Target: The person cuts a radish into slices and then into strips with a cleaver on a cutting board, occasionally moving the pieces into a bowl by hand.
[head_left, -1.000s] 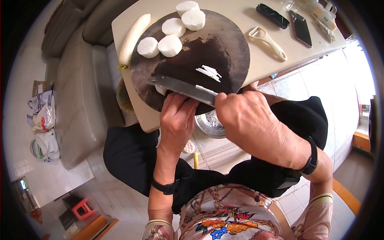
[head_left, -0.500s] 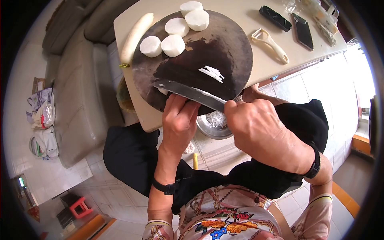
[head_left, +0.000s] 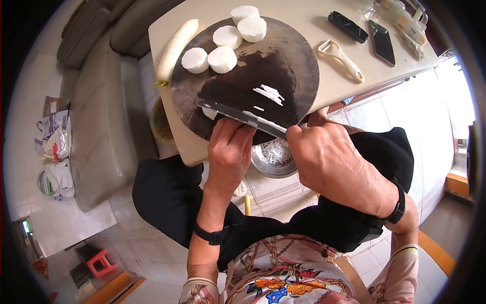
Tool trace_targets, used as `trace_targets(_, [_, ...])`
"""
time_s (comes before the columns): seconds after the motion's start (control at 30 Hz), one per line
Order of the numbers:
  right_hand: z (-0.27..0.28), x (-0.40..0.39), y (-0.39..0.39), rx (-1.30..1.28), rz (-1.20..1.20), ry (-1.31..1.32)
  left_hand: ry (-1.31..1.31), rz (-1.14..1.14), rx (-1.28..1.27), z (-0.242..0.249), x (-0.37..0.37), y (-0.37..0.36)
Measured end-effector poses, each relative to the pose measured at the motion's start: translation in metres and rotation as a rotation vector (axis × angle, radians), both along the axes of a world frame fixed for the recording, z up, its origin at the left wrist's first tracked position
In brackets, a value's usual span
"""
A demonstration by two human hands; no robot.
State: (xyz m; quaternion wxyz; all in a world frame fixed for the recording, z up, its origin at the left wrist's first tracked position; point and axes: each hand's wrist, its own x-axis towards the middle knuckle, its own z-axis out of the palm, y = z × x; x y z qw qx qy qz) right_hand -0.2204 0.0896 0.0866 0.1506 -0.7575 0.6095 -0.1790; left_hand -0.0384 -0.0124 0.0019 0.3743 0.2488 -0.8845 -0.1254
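My right hand (head_left: 341,164) is closed around the handle of a kitchen knife (head_left: 243,115), whose blade stretches left across the near part of the round dark cutting board (head_left: 301,50). My left hand (head_left: 230,147) has its fingers bent down close against the blade, pressing on a white radish piece (head_left: 209,113). Most of that piece is hidden by the fingers and the knife. Beyond the blade lies a small pile of thin radish strips (head_left: 269,94), with a loose strip nearer the knife. Several thick peeled radish rounds (head_left: 221,60) sit at the board's far left.
A whole white radish (head_left: 174,48) lies left of the board on the table (head_left: 190,147). To the right are a peeler (head_left: 344,62), a black case (head_left: 348,27) and a phone (head_left: 382,43). Below the table edge stands a metal bowl (head_left: 276,171) holding white strips.
The knife blade has tipped more upright, showing less of its flat side. More of the radish piece shows behind it, and a loose strip now lies beyond the blade.
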Motion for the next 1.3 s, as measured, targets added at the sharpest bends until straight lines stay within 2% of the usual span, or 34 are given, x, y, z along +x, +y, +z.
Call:
trace_targets(0.1, [-0.001, 0.003, 0.001, 0.003, 0.023, 0.023, -0.021, 0.0, 0.019, 0.002, 0.0, 0.001])
trace_targets(0.2, [-0.001, 0.01, -0.002, -0.009, 0.019, 0.173, -0.031, 0.002, 0.021, -0.001, 0.001, 0.001])
trace_targets(0.3, [-0.005, 0.014, -0.009, -0.143, 0.073, 0.242, -0.053, -0.011, 0.017, 0.002, 0.004, 0.002])
trace_targets(0.57, [-0.001, 0.003, -0.002, -0.153, 0.024, 0.126, 0.003, -0.033, 0.03, -0.001, 0.006, 0.006])
trace_targets(0.63, [0.008, 0.003, 0.002, 0.062, 0.053, 0.05, -0.035, -0.037, 0.033, 0.001, 0.008, 0.005])
trace_targets(0.8, [0.004, 0.003, 0.002, 0.102, 0.067, 0.102, -0.057, -0.046, 0.059, 0.002, 0.007, 0.006])
trace_targets(0.87, [0.0, 0.009, 0.0, -0.054, 0.064, 0.169, -0.057, -0.054, 0.033, 0.001, 0.007, 0.005])
trace_targets(0.97, [-0.003, 0.012, -0.009, -0.14, 0.078, 0.103, -0.041, -0.055, 0.037, -0.001, 0.006, 0.006])
trace_targets(1.03, [-0.004, 0.012, -0.011, -0.145, 0.076, 0.111, -0.046, -0.017, 0.037, -0.003, 0.007, 0.009])
trace_targets(1.1, [-0.006, 0.009, -0.009, -0.085, -0.008, 0.231, -0.016, -0.025, 0.03, -0.004, 0.006, 0.008])
trace_targets(1.3, [0.005, 0.001, 0.004, -0.093, 0.062, 0.076, -0.012, -0.024, 0.04, -0.004, 0.008, 0.009])
